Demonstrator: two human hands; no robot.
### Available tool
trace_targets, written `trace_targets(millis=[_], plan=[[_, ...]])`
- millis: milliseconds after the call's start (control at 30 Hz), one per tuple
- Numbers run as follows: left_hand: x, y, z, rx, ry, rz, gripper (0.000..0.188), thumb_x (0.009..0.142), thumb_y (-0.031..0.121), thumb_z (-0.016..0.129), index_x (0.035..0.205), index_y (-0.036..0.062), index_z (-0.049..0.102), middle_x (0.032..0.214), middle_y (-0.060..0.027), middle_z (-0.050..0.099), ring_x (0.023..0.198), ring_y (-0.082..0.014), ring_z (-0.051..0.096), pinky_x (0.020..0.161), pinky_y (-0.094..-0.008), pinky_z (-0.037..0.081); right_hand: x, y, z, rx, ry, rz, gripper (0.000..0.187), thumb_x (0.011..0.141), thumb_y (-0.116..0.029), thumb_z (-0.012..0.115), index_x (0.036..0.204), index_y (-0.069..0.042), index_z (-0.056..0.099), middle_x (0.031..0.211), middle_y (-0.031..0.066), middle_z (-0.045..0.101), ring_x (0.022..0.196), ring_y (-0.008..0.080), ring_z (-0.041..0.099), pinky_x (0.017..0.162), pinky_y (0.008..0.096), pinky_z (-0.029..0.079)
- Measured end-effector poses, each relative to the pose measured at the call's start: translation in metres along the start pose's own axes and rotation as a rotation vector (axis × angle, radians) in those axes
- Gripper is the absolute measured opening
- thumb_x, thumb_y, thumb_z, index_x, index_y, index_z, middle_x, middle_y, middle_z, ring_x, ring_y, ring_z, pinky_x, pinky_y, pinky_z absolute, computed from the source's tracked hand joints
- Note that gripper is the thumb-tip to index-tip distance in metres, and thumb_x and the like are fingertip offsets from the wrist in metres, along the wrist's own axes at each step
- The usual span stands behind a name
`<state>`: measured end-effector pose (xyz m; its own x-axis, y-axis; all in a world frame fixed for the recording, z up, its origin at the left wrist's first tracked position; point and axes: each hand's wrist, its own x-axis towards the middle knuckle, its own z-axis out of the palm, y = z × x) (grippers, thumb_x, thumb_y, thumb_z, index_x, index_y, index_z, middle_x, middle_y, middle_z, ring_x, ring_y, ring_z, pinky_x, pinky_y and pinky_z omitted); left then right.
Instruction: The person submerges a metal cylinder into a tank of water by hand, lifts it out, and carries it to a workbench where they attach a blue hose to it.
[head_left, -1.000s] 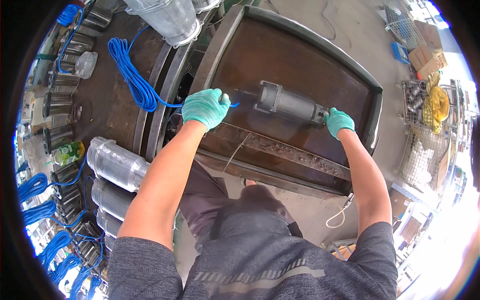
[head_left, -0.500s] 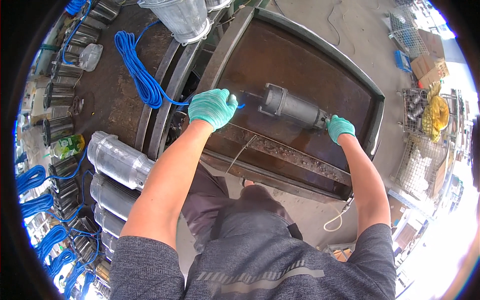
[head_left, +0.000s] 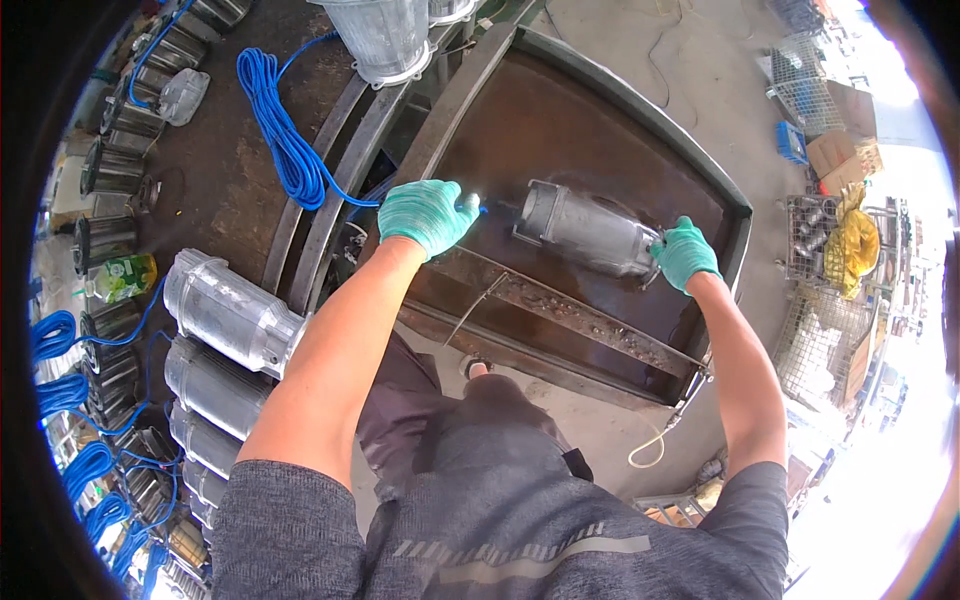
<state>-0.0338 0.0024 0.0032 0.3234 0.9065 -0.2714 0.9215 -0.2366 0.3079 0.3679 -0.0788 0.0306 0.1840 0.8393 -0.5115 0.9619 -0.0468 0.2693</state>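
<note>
Over the left side of a brown metal trough (head_left: pixel 600 110), my left hand (head_left: pixel 428 218) in a green glove is closed around a blue cable (head_left: pixel 358 201). A short blue tip shows past its thumb. Further right, a grey cylindrical metal housing (head_left: pixel 590 232) lies tilted across the trough, its flanged end toward my left hand but apart from it. At the housing's narrower end, my gloved right hand (head_left: pixel 687 255) has its fingers curled on the end fitting. The fingertips are partly hidden there.
A bundled coil of blue cable (head_left: pixel 280 130) lies on the dark bench at left. Several silver housings (head_left: pixel 225 305) line up near my left forearm. A large pale metal casing (head_left: pixel 380 40) stands at the trough's far left corner. Wire baskets (head_left: pixel 810 230) stand at right.
The housing has turned about its length and looks slightly blurred, with my right hand still at its end. My left hand stays in nearly the same place. The whole view has shifted a little.
</note>
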Motion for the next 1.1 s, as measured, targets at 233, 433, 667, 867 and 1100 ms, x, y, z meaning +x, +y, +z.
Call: trace_targets(millis=[233,433,667,867,1100], plan=[[-0.002,0.000,0.000,-0.020,-0.007,0.023,0.046,0.098,0.052,0.057,0.086,0.0103,0.071,0.081,-0.0155,0.072,0.082,-0.0364,0.071,0.076,-0.0488,0.056,-0.023,0.029,-0.043,-0.224,0.031,-0.299,0.039,0.095,-0.037,0.061,0.090,-0.002,0.076,0.089,0.0196,0.069,0.095,0.0379,0.068,0.085,0.0436,0.055],[-0.004,-0.001,-0.006,-0.039,0.000,0.033,0.053,0.095,0.061,0.059,0.088,0.0102,0.071,0.084,-0.0156,0.073,0.083,-0.0363,0.071,0.076,-0.0488,0.056,-0.050,0.029,-0.075,-0.363,0.050,-0.475,0.036,0.093,-0.033,0.060,0.078,-0.003,0.074,0.082,0.0194,0.070,0.078,0.0368,0.069,0.075,0.0436,0.056],[-0.007,-0.010,0.003,-0.057,0.084,0.076,0.062,0.091,0.070,0.060,0.084,0.0093,0.068,0.081,-0.0142,0.071,0.080,-0.0357,0.071,0.073,-0.0473,0.055,-0.105,-0.002,-0.141,0.130,0.174,-0.187,0.021,0.084,-0.022,0.067,0.086,-0.001,0.068,0.087,0.0194,0.070,0.082,0.0365,0.071,0.075,0.0437,0.056],[-0.007,-0.010,0.007,-0.092,0.148,0.049,0.064,0.092,0.073,0.057,0.082,0.0103,0.065,0.078,-0.0141,0.070,0.078,-0.0367,0.069,0.071,-0.0483,0.053,-0.143,0.007,-0.175,0.310,0.185,-0.197,0.026,0.080,-0.018,0.070,0.101,-0.003,0.073,0.093,0.0199,0.073,0.085,0.0357,0.072,0.080,0.0419,0.058],[-0.007,-0.019,0.001,-0.311,0.226,0.027,0.063,0.090,0.071,0.061,0.079,0.0092,0.063,0.075,-0.0179,0.068,0.075,-0.0417,0.066,0.068,-0.0513,0.050,-0.202,0.016,-0.220,0.296,0.350,-0.168,0.021,0.080,-0.013,0.065,0.094,-0.001,0.076,0.087,0.0227,0.072,0.077,0.0355,0.071,0.077,0.0398,0.057]])
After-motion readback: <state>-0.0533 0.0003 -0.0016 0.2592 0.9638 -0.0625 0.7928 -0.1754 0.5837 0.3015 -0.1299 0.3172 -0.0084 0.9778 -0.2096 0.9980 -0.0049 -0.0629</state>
